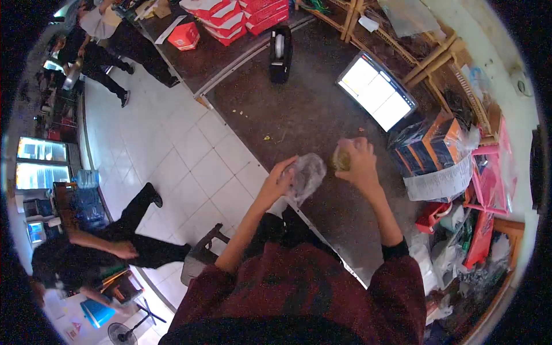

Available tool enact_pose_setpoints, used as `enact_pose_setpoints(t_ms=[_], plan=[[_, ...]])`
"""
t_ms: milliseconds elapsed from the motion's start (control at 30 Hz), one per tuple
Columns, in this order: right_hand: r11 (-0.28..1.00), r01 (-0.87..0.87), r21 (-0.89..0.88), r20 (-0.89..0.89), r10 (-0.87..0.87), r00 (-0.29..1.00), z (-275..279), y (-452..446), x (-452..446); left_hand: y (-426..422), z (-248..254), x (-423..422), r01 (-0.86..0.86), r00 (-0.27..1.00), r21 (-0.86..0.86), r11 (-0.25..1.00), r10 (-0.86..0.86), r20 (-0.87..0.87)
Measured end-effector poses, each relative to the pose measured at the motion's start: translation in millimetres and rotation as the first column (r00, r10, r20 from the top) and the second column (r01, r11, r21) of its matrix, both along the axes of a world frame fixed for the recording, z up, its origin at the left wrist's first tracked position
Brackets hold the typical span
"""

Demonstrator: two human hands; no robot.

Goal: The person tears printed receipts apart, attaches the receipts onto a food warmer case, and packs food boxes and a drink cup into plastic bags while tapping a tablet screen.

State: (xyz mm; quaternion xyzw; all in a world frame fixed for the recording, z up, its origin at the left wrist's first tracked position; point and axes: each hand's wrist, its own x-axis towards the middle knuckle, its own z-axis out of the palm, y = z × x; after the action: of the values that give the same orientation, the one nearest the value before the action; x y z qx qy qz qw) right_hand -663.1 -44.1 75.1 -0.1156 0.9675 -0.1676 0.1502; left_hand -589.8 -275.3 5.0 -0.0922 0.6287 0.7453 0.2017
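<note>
Above the edge of the dark table point(253, 138), my left hand point(279, 183) has its fingers wrapped round a clear plastic bag point(309, 177) with a crumpled, see-through surface. To its right, my right hand point(361, 165) grips a small clear bag with greenish contents point(343, 156); what exactly is inside is too small to tell. The two bags are close together but apart. Small yellow crumbs point(267, 138) lie on the table beyond my left hand.
A lit tablet point(376, 91) stands at the back right, near a black tape dispenser point(280, 54). Red boxes point(221, 17) are stacked behind. An orange-and-black package point(428, 146) and a red stapler-like object point(432, 217) lie right. Other people point(98, 241) are on the left.
</note>
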Motion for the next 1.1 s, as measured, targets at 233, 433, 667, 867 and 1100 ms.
enact_pose_setpoints(t_ms=[233,433,667,867,1100], plan=[[0.940,-0.045,-0.339,-0.131,0.001,0.991,50.4,-30.4,36.9,37.9,4.4,1.7,-0.078,0.995,0.172,0.982,0.068,0.068],[0.994,0.094,0.053,0.020,-0.096,0.995,-28.7,-67.1,65.9,48.7,-37.2,12.8,-0.216,0.974,0.256,0.942,0.189,0.125],[0.908,0.261,-0.327,-0.002,-0.277,0.961,-16.8,-5.3,93.8,36.5,-4.1,19.4,-0.262,0.925,-0.424,0.867,0.100,-0.368],[0.680,0.366,-0.636,0.004,-0.470,0.882,-77.4,11.4,110.5,37.2,19.7,0.4,0.064,0.924,-0.399,0.915,-0.205,-0.323],[0.759,0.245,-0.603,-0.359,-0.533,0.766,35.5,17.6,123.5,32.7,92.5,-6.8,-0.022,0.786,-0.480,0.877,-0.281,-0.550]])
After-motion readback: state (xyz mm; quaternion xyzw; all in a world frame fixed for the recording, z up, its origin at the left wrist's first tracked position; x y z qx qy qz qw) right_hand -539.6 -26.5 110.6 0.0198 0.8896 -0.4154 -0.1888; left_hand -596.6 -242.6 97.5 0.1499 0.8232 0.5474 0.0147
